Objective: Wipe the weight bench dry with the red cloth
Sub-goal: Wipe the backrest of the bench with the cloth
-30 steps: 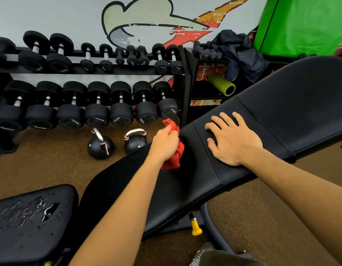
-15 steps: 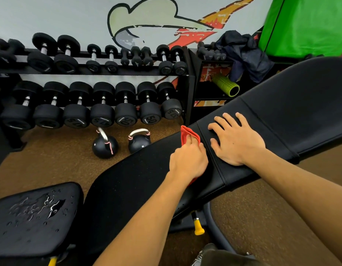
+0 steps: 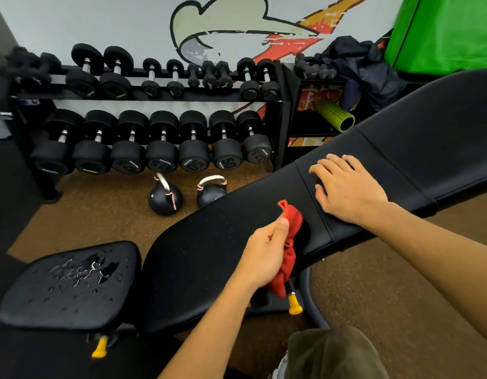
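1. While my left hand (image 3: 264,254) grips the bunched red cloth (image 3: 292,228) at the near edge of the weight bench (image 3: 204,255), my right hand (image 3: 349,191) lies flat and spread further up the pad.
2. Step in hand: wiping the long pad.
3. Seat pad (image 3: 39,305) holds beaded water (image 3: 83,269); probably next, needing a leftward reach.
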`<state>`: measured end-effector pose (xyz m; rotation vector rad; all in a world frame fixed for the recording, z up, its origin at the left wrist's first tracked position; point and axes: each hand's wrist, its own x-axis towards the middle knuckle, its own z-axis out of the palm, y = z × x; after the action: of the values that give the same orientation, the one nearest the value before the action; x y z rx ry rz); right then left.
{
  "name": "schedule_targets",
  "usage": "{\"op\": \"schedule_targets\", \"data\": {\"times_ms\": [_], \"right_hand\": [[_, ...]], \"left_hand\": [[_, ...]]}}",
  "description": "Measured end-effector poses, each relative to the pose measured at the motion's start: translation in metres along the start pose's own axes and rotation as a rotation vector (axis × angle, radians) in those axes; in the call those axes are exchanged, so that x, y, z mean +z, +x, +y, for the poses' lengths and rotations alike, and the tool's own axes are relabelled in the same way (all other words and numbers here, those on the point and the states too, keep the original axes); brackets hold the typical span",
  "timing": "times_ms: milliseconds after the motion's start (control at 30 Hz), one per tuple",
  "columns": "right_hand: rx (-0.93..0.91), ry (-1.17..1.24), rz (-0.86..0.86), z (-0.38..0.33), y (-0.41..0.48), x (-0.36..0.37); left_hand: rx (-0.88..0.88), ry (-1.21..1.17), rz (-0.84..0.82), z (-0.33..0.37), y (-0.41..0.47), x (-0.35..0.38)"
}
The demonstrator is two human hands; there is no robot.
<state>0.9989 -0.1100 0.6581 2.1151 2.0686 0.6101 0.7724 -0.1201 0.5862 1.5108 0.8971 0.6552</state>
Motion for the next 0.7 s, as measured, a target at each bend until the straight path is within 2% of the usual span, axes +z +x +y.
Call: {"op": "schedule_targets", "data": {"times_ms": [133, 200, 333, 433, 533, 700], "right_hand": [[-0.090, 0.016, 0.032, -0.024, -0.024, 0.007], [-0.073, 0.046, 0.024, -0.028, -0.027, 0.005], [-0.055, 0.054, 0.029, -0.033, -0.026, 0.002], [-0.050, 0.049, 0.030, -0.034, -0.028, 0.002], [-0.028, 0.042, 0.025, -0.034, -0.027, 0.002], [-0.029, 0.037, 0.030, -0.034, -0.026, 0.005]], "left_hand": [[-0.057, -0.112, 0.159, -0.023, -0.035, -0.009], [-0.078, -0.111, 0.232, -0.038, -0.052, -0.007], [0.001, 0.079, 0.235, -0.050, -0.067, 0.016], [0.119, 0.364, 0.162, -0.035, -0.065, 0.040], [0.087, 0.488, 0.150, -0.035, -0.064, 0.051], [-0.041, 0.466, 0.283, -0.063, -0.073, 0.030]]}}
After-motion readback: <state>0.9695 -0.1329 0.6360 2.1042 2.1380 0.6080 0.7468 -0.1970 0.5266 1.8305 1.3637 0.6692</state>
